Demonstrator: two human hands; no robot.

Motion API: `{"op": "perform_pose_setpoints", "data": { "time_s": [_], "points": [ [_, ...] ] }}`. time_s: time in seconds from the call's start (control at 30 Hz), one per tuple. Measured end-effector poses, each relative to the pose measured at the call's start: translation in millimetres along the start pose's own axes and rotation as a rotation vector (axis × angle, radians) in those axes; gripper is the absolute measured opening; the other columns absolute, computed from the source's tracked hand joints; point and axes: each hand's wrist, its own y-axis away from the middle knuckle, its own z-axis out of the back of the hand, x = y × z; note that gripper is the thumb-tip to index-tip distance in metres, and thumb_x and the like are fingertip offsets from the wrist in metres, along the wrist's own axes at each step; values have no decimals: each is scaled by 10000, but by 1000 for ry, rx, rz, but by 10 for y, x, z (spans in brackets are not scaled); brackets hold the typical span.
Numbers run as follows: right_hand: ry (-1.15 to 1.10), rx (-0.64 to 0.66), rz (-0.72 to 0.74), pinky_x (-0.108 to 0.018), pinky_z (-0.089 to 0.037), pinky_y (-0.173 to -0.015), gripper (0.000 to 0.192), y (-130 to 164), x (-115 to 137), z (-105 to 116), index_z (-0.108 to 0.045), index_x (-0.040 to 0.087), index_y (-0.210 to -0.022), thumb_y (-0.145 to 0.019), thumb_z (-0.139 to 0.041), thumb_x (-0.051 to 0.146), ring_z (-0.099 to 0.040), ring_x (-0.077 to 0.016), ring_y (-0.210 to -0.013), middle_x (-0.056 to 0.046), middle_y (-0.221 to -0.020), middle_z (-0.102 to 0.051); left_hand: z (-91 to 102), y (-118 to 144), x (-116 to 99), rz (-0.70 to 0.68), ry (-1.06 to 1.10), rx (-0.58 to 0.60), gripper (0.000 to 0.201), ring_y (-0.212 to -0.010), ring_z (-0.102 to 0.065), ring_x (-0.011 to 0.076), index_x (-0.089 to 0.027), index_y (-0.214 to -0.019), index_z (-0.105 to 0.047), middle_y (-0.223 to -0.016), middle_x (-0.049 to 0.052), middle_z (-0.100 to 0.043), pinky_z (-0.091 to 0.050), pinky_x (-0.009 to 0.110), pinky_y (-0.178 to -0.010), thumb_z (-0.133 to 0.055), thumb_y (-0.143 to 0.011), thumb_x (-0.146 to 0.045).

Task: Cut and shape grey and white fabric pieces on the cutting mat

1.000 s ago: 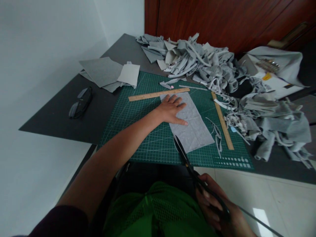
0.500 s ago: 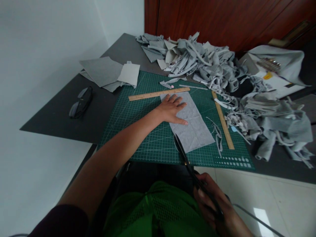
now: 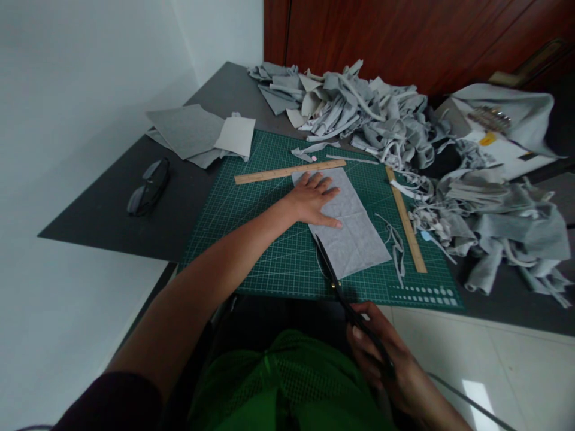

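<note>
Grey fabric piece (image 3: pixel 354 233) lay flat on green cutting mat (image 3: pixel 283 269), far end just beside wooden ruler (image 3: pixel 256 176). Along its left edge, our black scissors (image 3: pixel 345 304) reached farther up than moments earlier; we judged trim on that side had advanced slightly. Our right hand (image 3: pixel 381 341) kept fingers wrapped round scissors. Our left hand (image 3: pixel 314 200), unmoved, lay palm-down, fingers spread across fabric, grasping nothing.

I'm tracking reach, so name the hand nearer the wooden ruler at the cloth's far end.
Left. The left hand lies spread on the gray cloth just short of the wooden ruler; the right hand, holding scissors, is farther back, past the near edge of the mat.
</note>
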Motion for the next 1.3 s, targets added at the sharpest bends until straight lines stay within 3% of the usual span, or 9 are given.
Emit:
{"op": "perform_pose_setpoints", "data": {
  "time_s": [0.27, 1.17, 1.3],
  "points": [
    [-31, 37, -9, -127, -223, -348, 479, -85, 50, 14, -518, 285, -1074, -852, -766, 630, -217, -37, -415, 140, -599, -325, -9, -10, 7, -6, -6, -7, 1151, -1625, -55, 419, -199, -1670, -274, -1767, 104, -176, -2, 560, -1307, -394, -787, -928],
    [56, 53, 19, -134, -219, -341, 445, -104, 55, 94, -517, 271, -1132, -906, -737, 586, -208, -31, -397, 143, -591, -377, 1, 3, 1, -3, 6, 1, 1156, -1628, -50, 408, -196, -1675, -260, -1770, 102, -163, 19, 545, -1308, -386, -787, -926],
    [70, 40, 18, -132, -221, -342, 448, -96, 58, 103, -513, 284, -1144, -903, -743, 583, -217, -30, -397, 140, -602, -393, -22, -1, 10, -5, 5, -24, 1130, -1627, -71, 404, -240, -1671, -274, -1766, 75, -195, 3, 544, -1309, -396, -782, -927]
  ]
}}
